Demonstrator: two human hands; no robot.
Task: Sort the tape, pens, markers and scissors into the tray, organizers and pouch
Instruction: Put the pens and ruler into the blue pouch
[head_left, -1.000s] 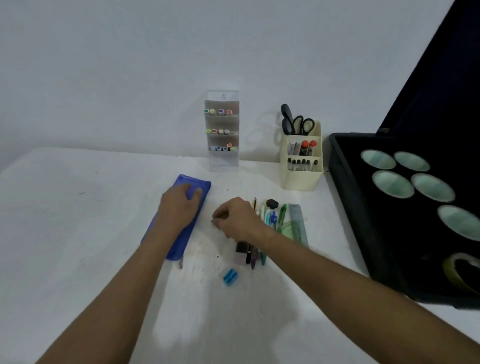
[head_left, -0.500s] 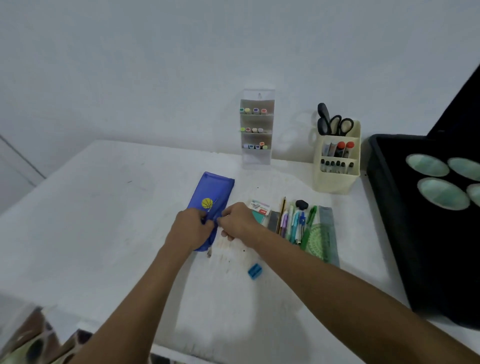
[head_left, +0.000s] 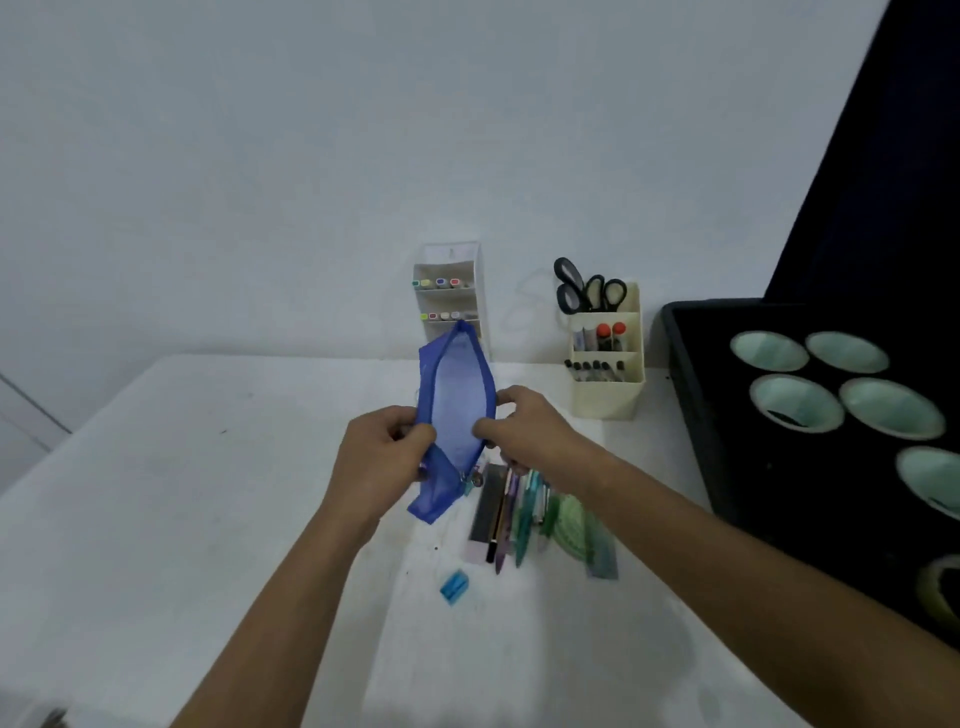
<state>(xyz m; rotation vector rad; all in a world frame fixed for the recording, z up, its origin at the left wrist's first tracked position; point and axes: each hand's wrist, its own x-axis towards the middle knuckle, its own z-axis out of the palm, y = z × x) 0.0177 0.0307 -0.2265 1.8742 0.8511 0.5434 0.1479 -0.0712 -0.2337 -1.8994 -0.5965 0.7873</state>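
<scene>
— Above the white surface (head_left: 208, 519), what are the two hands doing?

— Both grip the blue pouch (head_left: 457, 395), lifted off the surface and stood on end. The left hand (head_left: 382, 457) pinches its left edge, the right hand (head_left: 530, 431) its right edge, fingers closed on the fabric, and the mouth is pulled open so the pale inside shows. The zip pull hangs at the lower end.

— Where are the loose things?

— Just beneath the right hand lies a row of pens (head_left: 519, 519), side by side, with a green ruler (head_left: 582, 530) next to them. A small blue sharpener (head_left: 453, 586) sits nearer the person, apart from the row.

— And at the back?

— A clear tiered organizer (head_left: 449, 270) against the wall holds markers, partly hidden by the pouch. Right of it a cream organizer (head_left: 608, 395) holds black-handled scissors (head_left: 587, 291) and more markers. The black tray (head_left: 696, 415) at the right carries rolls of tape (head_left: 795, 405).
</scene>
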